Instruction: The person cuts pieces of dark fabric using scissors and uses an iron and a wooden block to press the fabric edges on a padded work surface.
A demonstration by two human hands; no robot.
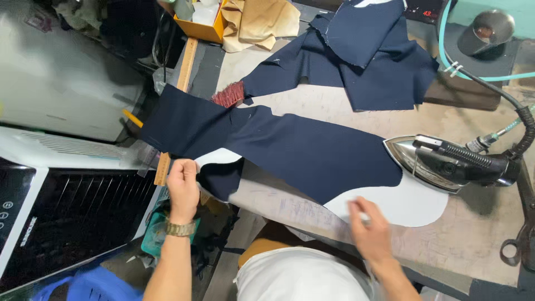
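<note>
The left hand (pixel 183 187), a metal watch (pixel 180 228) on its wrist, pinches the near edge of a navy fabric panel (pixel 290 150) at lower left of centre, fingers closed on the cloth where a white lining piece (pixel 220 157) shows under it. The right hand (pixel 370 226), motion-blurred at lower centre-right, hovers at the table's near edge beside a pale grey pattern piece (pixel 412 203); whether it grips anything cannot be told.

The panel is dark navy, matte and flat, a long, irregular cut shape running from left of centre across the worn table (pixel 479 234) to the steam iron (pixel 446 161), with a curved lower edge over the grey piece. The iron lies on its side at right, soleplate tip touching the cloth's right end.

More navy pieces (pixel 373 56) lie piled at upper centre-right. A red-bristled brush (pixel 228 93) rests at the panel's upper edge, beside a wooden ruler (pixel 178 106) running down the table's left edge. Tan cloth (pixel 259 22) and an orange box (pixel 203 28) sit at the top.
</note>
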